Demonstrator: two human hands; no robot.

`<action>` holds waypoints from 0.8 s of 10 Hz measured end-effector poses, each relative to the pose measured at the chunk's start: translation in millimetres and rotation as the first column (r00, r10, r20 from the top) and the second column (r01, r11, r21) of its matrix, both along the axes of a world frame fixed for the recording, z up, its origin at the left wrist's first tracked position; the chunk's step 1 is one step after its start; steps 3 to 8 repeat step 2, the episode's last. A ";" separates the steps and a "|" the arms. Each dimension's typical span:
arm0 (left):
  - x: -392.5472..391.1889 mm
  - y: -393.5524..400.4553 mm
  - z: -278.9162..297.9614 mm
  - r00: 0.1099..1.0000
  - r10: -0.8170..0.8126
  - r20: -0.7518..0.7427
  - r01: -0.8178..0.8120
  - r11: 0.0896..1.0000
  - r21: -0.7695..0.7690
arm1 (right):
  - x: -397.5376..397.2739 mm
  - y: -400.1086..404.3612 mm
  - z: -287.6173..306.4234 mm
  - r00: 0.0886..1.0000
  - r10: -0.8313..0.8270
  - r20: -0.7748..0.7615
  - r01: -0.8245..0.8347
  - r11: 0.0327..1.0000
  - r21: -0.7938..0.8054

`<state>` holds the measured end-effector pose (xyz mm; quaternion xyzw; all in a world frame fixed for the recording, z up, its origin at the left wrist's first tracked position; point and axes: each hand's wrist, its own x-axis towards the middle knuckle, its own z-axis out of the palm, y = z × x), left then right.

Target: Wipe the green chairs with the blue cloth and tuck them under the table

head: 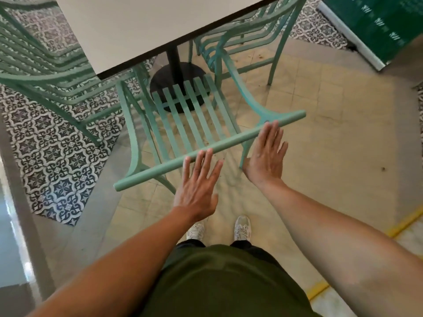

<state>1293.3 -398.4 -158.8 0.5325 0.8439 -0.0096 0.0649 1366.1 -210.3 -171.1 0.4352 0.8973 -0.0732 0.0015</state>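
A green slatted chair (183, 115) stands in front of me, its seat partly under the white table (137, 26). Its top back rail (229, 145) runs diagonally across the middle of the view. My left hand (199, 186) has straight spread fingers, with the fingertips touching the rail near its middle. My right hand (267, 154) is flat too, fingertips at the rail further right. Neither hand holds anything. No blue cloth is in view.
A second green chair (247, 37) sits tucked at the table's far right side, and a third green chair (45, 62) stands at the left. The table's black pedestal base (176, 83) lies under the seat. A green panel (377, 26) is at the top right.
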 end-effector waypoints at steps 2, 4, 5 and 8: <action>-17.6 -31.8 -9.4 0.977 -0.194 0.090 0.206 0.967 -0.152 | 23.0 -55.9 -30.9 0.891 0.111 0.440 0.116 0.882 -0.457; -17.6 -31.8 -9.4 0.977 -0.194 0.090 0.206 0.967 -0.152 | 23.0 -55.9 -30.9 0.891 0.111 0.440 0.116 0.882 -0.457; -17.6 -31.8 -9.4 0.977 -0.194 0.090 0.206 0.967 -0.152 | 23.0 -55.9 -30.9 0.891 0.111 0.440 0.116 0.882 -0.457; -17.6 -31.8 -9.4 0.977 -0.194 0.090 0.206 0.967 -0.152 | 23.0 -55.9 -30.9 0.891 0.111 0.440 0.116 0.882 -0.457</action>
